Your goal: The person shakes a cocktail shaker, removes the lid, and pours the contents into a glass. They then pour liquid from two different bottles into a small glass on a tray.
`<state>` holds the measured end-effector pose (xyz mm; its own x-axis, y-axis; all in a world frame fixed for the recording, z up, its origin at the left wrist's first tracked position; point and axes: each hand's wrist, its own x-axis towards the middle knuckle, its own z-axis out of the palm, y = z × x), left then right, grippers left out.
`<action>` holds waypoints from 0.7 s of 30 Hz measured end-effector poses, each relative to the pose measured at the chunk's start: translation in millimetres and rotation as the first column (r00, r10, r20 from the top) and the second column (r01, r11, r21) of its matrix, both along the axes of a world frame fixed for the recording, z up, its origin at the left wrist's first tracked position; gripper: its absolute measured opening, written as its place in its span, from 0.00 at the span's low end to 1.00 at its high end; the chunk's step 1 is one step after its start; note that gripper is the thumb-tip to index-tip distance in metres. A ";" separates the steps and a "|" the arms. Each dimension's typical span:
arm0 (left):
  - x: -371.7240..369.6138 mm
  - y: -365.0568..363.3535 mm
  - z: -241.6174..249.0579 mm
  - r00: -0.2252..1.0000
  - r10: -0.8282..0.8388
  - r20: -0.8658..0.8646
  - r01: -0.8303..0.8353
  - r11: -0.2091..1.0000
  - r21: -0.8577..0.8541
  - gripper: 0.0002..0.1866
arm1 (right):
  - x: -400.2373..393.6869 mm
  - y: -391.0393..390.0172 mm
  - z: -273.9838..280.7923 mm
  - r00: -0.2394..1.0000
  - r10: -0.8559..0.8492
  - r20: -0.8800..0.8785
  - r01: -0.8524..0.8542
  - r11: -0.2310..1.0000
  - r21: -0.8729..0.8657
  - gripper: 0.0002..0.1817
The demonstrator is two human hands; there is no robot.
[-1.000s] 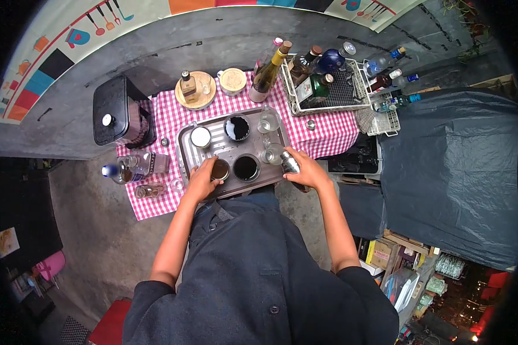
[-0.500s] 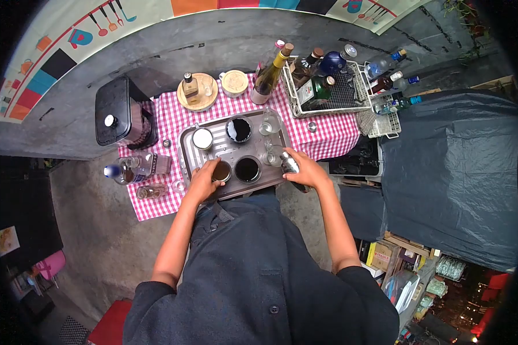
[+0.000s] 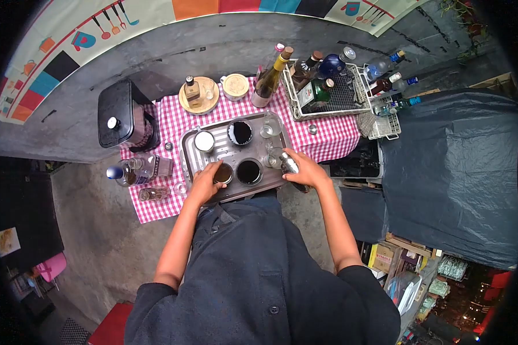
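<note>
My left hand (image 3: 206, 184) curls its fingers around a small glass of brown liquid (image 3: 225, 174) at the tray's near edge. In my right hand (image 3: 307, 171) is a shiny silver vessel (image 3: 289, 164) with a darker lower end; the fingers hide much of it. It tilts beside a clear glass (image 3: 274, 158) at the tray's right side. Between my hands stands a glass of dark liquid (image 3: 248, 171). Behind it are a larger bowl-like vessel of dark liquid (image 3: 240, 133), a cup of white contents (image 3: 204, 141) and another clear glass (image 3: 271, 125). A metal tray (image 3: 230, 154) bears them.
A checked cloth (image 3: 166, 112) covers the table. Left are a black bin-like appliance (image 3: 121, 112), a clear bottle (image 3: 129, 172) and a lying jar (image 3: 153, 194). At the back stand a wooden plate with a bottle (image 3: 198, 106), a lidded mug (image 3: 235, 87), a wine bottle (image 3: 269, 86) and a bottle basket (image 3: 328, 109).
The whole view has shifted slightly. Both hands keep nearly the same place and grip, and the things on the tray stay as they were.
</note>
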<state>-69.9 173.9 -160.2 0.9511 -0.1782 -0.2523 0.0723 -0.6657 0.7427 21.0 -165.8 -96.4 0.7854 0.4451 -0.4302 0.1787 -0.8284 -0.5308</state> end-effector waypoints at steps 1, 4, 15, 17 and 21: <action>-0.2 0.0 0.9 1.000 0.001 0.004 -0.001 1.000 -0.005 0.43 | 0.1 0.3 0.0 1.000 -0.007 -0.013 0.007 1.000 0.000 0.49; -0.5 0.8 -1.1 1.000 0.003 0.015 -0.003 1.000 -0.007 0.43 | 1.2 1.9 2.9 0.999 -0.015 -0.036 0.015 1.000 -0.005 0.49; -1.5 1.4 -6.0 1.000 0.004 0.016 -0.004 1.000 -0.001 0.43 | 5.6 3.5 -2.0 1.000 0.013 0.014 -0.013 1.000 0.009 0.48; -1.6 1.4 -5.9 1.000 0.004 0.030 -0.004 1.000 -0.003 0.43 | 6.4 2.8 -3.5 1.000 0.013 0.009 -0.014 1.000 0.009 0.48; -1.0 1.7 -5.2 1.000 0.003 0.009 -0.003 1.000 -0.008 0.43 | 6.5 4.6 0.3 1.000 0.013 0.012 -0.013 1.000 0.019 0.48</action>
